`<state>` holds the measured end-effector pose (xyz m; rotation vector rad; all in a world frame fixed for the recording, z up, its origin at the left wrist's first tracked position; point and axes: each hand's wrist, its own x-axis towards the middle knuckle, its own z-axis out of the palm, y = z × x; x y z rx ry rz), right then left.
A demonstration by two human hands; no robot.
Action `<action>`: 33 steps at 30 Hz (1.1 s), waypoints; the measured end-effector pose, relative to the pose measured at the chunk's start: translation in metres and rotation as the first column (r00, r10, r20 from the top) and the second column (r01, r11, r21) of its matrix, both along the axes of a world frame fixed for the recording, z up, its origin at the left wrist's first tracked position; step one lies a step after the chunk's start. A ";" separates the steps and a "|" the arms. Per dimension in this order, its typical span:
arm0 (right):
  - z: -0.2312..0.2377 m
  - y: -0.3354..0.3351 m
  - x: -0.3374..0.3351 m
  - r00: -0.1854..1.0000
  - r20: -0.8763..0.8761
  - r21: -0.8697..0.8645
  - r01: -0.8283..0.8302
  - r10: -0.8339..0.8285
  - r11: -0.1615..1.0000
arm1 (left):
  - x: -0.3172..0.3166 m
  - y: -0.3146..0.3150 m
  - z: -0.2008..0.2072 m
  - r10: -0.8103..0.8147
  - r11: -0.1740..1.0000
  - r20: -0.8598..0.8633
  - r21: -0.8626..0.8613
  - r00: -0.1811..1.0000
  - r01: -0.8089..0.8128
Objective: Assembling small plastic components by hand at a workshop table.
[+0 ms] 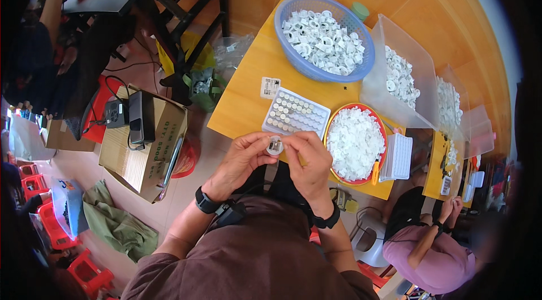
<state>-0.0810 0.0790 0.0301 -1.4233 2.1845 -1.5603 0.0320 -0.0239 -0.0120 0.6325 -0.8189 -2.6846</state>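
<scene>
Between my hands, just off the near edge of the yellow table, is a small round white plastic part with a metallic piece inside it. My left hand pinches it from the left with thumb and forefinger. From the other side, the fingertips of my right hand close on its rim. Right beyond them lies a white tray with rows of small round pieces, some of its places unfilled. A red-rimmed round tray heaped with small translucent white parts stands by my right hand.
A blue basket full of white parts stands at the back, beside a clear bin of more. An orange cutter leans on the round tray near stacked white trays. A cardboard box sits left; a co-worker in pink sits right.
</scene>
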 end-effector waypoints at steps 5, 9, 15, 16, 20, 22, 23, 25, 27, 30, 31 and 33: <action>-0.010 0.003 0.002 0.973 -0.231 -0.100 -0.008 -0.015 0.995 | -0.005 0.003 0.005 -0.009 0.998 0.003 -0.063 1.000 0.009; -0.009 0.004 0.000 0.956 -0.292 -0.123 -0.062 0.023 0.990 | -0.006 0.004 0.006 -0.010 0.993 0.025 -0.115 1.000 0.013; -0.011 0.008 -0.005 0.900 -0.425 -0.087 -0.141 0.092 0.986 | -0.007 0.005 0.010 -0.015 0.983 0.055 -0.180 0.998 0.025; -0.011 0.008 -0.004 0.901 -0.424 -0.087 -0.140 0.091 0.986 | -0.007 0.005 0.010 -0.018 0.981 0.054 -0.192 0.998 0.028; -0.011 0.009 -0.004 0.928 -0.372 -0.112 -0.087 0.040 0.990 | -0.009 0.007 0.015 0.001 0.987 0.062 -0.162 0.998 0.009; -0.011 0.009 -0.005 0.934 -0.355 -0.117 -0.079 0.033 0.990 | -0.010 0.008 0.015 0.010 0.985 0.069 -0.172 0.998 0.003; -0.011 0.008 -0.005 0.945 -0.326 -0.097 -0.072 0.036 0.993 | -0.010 0.007 0.015 0.010 0.985 0.070 -0.172 0.998 0.002; -0.012 0.008 -0.004 0.954 -0.296 -0.077 -0.065 0.039 0.995 | -0.010 0.007 0.012 0.017 0.968 0.087 -0.251 0.996 0.005; -0.012 0.007 -0.004 0.957 -0.287 -0.078 -0.070 0.044 0.995 | -0.010 0.006 0.010 0.008 0.964 0.087 -0.267 0.996 0.016; -0.011 0.011 -0.007 0.960 -0.268 -0.035 -0.096 0.084 0.995 | -0.011 0.008 0.009 -0.012 0.959 0.102 -0.281 0.995 0.040; -0.011 0.012 -0.008 0.960 -0.268 -0.034 -0.095 0.082 0.995 | -0.011 0.008 0.009 -0.020 0.958 0.117 -0.281 0.993 0.052; -0.011 0.015 -0.010 0.992 0.049 0.000 -0.115 0.115 0.993 | -0.011 0.009 0.011 -0.021 0.959 0.110 -0.279 0.994 0.052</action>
